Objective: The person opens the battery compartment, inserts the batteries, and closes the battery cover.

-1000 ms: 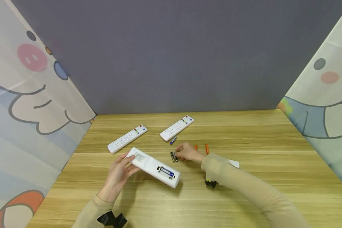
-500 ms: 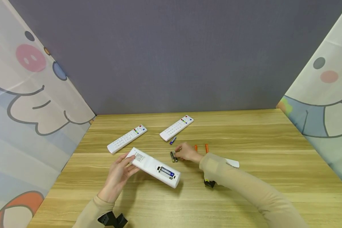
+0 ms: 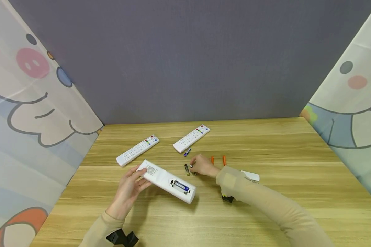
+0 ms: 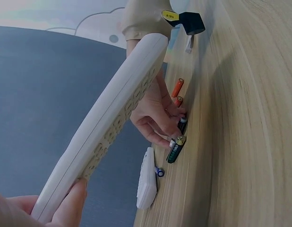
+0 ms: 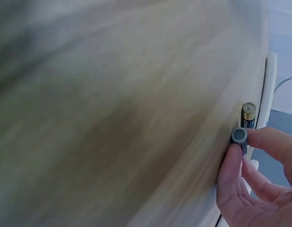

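Note:
My left hand (image 3: pixel 125 193) holds a white remote control (image 3: pixel 160 179) by one end, its back facing up. The battery compartment is uncovered, and one blue battery (image 3: pixel 181 186) lies in it beside a vacant slot. On the table, my right hand (image 3: pixel 203 166) pinches a dark battery (image 5: pixel 239 136) between thumb and fingers; its silver end shows in the right wrist view. Close beside it lies another dark battery (image 3: pixel 187 169) with a gold end. In the left wrist view, the remote's button side tilts down toward the table.
Two white remotes, a left one (image 3: pixel 137 151) and a right one (image 3: pixel 191 138), lie buttons up farther back. A blue battery (image 3: pixel 187 152) is near the right one. Two orange batteries (image 3: pixel 224 161) and a white cover (image 3: pixel 251 176) lie around the right forearm.
The battery in my right hand has turned and shifted slightly right, away from the dark battery beside it. My left hand and its remote have stayed practically still.

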{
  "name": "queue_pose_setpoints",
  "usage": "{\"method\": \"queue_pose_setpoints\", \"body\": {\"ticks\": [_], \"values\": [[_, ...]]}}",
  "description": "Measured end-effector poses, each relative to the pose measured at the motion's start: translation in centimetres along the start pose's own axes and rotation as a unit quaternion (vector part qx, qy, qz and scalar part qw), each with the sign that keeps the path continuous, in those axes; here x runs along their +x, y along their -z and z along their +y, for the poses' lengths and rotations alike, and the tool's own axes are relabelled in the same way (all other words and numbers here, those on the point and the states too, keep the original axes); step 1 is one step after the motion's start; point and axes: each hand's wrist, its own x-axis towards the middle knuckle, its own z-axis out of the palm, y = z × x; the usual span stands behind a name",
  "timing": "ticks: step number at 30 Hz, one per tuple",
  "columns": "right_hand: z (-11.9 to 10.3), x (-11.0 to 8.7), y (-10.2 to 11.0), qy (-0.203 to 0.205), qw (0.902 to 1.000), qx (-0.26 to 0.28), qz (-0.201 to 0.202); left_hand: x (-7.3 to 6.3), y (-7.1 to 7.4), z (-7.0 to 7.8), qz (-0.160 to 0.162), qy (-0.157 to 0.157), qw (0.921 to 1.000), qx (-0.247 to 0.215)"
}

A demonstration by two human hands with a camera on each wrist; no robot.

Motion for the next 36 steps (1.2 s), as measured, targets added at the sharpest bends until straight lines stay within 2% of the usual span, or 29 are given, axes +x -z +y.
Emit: {"method": "queue_pose_setpoints", "body": {"ticks": [4,13,23,31,36], "values": [[0.1,-0.1,0.1,0.012,0.9999,0.003,0.000,0.0,0.0,0.0,0.002,0.000,1.0000,0.003],[0.0,-0.8,0.5,0.021,0.9957,0.088,-0.019,0.0,0.0,0.0,0.003,-0.003,0.9999,0.011],[-0.1,-1.5,0.7,0.023,0.9869,0.159,-0.015,0.1,-0.3,0.0,-0.001,-0.002,1.0000,0.005],[-0.1,-2.1,1.3,0.013,0.9838,0.178,-0.020,0.3,-0.5,0.1,-0.002,-0.002,1.0000,-0.002],[-0.2,-2.7,2.0,0.034,0.9786,0.201,-0.024,0.2,-0.6,0.1,-0.004,-0.003,1.0000,-0.003]]}}
